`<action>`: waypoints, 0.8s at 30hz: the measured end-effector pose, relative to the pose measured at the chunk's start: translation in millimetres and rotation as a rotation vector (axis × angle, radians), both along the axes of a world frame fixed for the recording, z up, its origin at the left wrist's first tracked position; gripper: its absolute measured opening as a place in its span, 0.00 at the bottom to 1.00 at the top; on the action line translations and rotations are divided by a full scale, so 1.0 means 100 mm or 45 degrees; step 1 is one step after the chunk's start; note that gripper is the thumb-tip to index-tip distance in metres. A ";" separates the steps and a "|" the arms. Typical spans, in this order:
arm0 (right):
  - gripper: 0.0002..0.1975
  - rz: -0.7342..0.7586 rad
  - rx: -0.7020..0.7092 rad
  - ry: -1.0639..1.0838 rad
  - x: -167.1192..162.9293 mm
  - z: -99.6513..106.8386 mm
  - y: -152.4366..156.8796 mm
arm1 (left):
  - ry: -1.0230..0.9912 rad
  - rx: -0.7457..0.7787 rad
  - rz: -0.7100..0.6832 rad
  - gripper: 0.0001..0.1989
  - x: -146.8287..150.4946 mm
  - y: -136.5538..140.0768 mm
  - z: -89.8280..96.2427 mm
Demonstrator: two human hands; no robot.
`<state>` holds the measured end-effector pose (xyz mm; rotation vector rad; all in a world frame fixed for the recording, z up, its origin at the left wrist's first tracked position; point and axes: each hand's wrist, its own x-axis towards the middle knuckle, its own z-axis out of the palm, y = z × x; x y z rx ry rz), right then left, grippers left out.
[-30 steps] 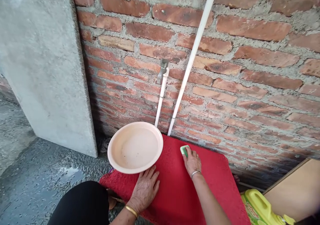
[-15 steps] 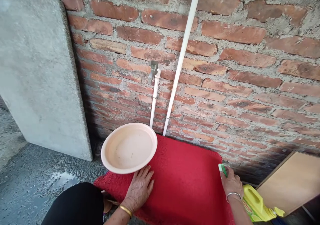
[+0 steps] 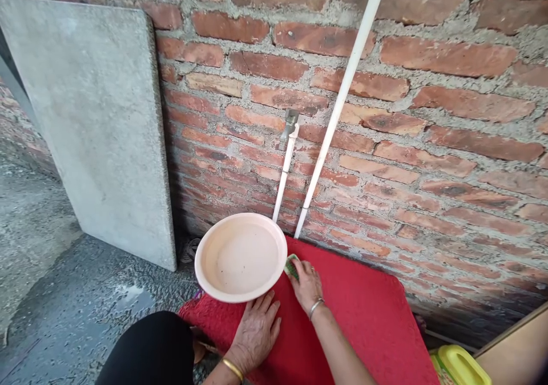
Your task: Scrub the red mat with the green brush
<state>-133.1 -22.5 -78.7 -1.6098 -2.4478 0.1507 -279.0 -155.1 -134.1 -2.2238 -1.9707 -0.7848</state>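
Note:
A pale pink plastic basin (image 3: pixel 246 259) stands on the left end of a red cloth (image 3: pixel 363 311). Small dark specks lie on the basin's floor. My left hand (image 3: pixel 257 328), with a gold bracelet at the wrist, rests flat on the cloth, its fingertips by the basin's near rim. Beside the basin's right rim, my right hand (image 3: pixel 306 282) grips a green scrub brush (image 3: pixel 291 266) against the cloth. The fingers cover most of the brush, so only one end shows.
Behind is a brick wall (image 3: pixel 385 174) with a tap (image 3: pixel 290 125) and a white pipe (image 3: pixel 342 100). A grey slab (image 3: pixel 107 128) leans at the left above wet ground (image 3: pixel 107 294). A yellow jug (image 3: pixel 462 365) and a board (image 3: pixel 518 345) are at lower right.
My right hand has moved left across the cloth with the brush, from the right edge to the basin's side. My left hand stays near the rim. The camera view has shifted left.

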 end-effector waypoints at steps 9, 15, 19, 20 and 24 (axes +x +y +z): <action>0.20 -0.234 0.009 -0.139 0.35 0.01 0.41 | 0.030 -0.009 -0.006 0.15 -0.02 0.00 -0.02; 0.23 -0.728 0.025 -0.216 1.65 0.15 0.50 | 0.051 0.025 0.005 0.16 -0.02 0.00 -0.04; 0.27 -0.967 0.006 -0.224 2.43 0.24 0.29 | 0.092 0.049 -0.014 0.17 -0.02 -0.01 -0.02; 0.28 -1.015 -0.005 -0.216 2.57 0.24 0.24 | 0.097 0.055 -0.019 0.17 -0.01 -0.01 -0.01; 0.28 -1.112 0.037 -0.117 2.82 0.12 0.18 | 0.101 0.050 0.014 0.17 0.01 -0.01 0.03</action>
